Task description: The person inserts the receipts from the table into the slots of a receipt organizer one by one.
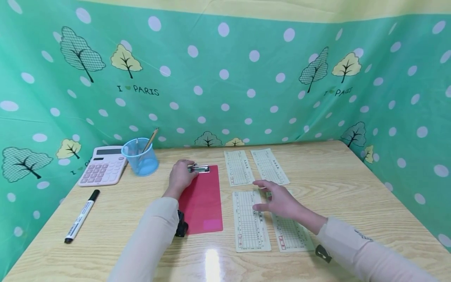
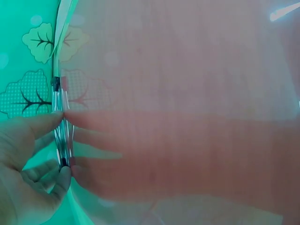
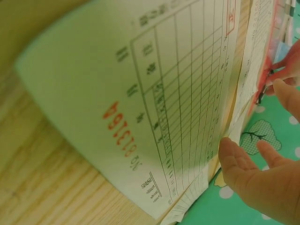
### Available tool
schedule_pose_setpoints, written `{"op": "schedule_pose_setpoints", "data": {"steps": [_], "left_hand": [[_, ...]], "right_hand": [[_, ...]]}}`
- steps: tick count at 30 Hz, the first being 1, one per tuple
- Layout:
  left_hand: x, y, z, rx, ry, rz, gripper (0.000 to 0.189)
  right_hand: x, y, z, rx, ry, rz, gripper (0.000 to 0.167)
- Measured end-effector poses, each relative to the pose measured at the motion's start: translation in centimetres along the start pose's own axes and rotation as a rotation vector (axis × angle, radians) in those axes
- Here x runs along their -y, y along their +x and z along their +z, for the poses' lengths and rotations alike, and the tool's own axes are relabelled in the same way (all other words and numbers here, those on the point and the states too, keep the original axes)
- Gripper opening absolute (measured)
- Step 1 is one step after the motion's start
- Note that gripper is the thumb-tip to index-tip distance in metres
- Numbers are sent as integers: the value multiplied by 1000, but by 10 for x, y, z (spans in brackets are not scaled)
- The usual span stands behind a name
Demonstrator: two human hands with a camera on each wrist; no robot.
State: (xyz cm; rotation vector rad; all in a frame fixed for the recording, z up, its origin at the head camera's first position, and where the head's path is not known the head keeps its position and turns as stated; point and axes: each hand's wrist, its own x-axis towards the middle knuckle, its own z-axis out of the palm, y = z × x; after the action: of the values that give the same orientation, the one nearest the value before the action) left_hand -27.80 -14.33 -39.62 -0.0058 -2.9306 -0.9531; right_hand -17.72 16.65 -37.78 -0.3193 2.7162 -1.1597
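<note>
A red clipboard point(image 1: 202, 203) lies on the table with its metal clip point(image 1: 199, 169) at the far end. My left hand point(image 1: 181, 176) grips it by that clip, and in the left wrist view the fingers of this hand point(image 2: 33, 164) close around the clip's two ends. Over the near printed slips, my right hand point(image 1: 280, 199) hovers with fingers spread and nothing in them. Below it lie one slip point(image 1: 251, 231) and a second slip point(image 1: 294, 235), partly covered by the hand. Two more slips, a left one point(image 1: 239, 168) and a right one point(image 1: 270, 166), lie behind.
To the left stand a pink calculator point(image 1: 103, 168) and a blue mesh pen cup point(image 1: 146, 164) holding pencils. A marker point(image 1: 82, 217) lies near the table's left edge. A green dotted curtain point(image 1: 225, 90) hangs round the back and sides.
</note>
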Motion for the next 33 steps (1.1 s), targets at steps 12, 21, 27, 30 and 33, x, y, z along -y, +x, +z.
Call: {"op": "schedule_pose_setpoints", "data": {"steps": [12,21,27,30,33], "left_hand": [[2,-4,-4,38,54,23,37],[-3,-12,-11,80,57,61,31],[-4,-14,-13,136,21,46,32],[-4,-15,-14,142,21,47,32],[-5,-17,-16,144,15,50,31]], "right_hand": [[-1,3,3,-6,-87,-21,74],[5,2,7,24,-148,17,78],[8,1,7,31,-168,40,80],[8,1,6,35,-169,40,81],[8,0,6,41,-168,41,82]]}}
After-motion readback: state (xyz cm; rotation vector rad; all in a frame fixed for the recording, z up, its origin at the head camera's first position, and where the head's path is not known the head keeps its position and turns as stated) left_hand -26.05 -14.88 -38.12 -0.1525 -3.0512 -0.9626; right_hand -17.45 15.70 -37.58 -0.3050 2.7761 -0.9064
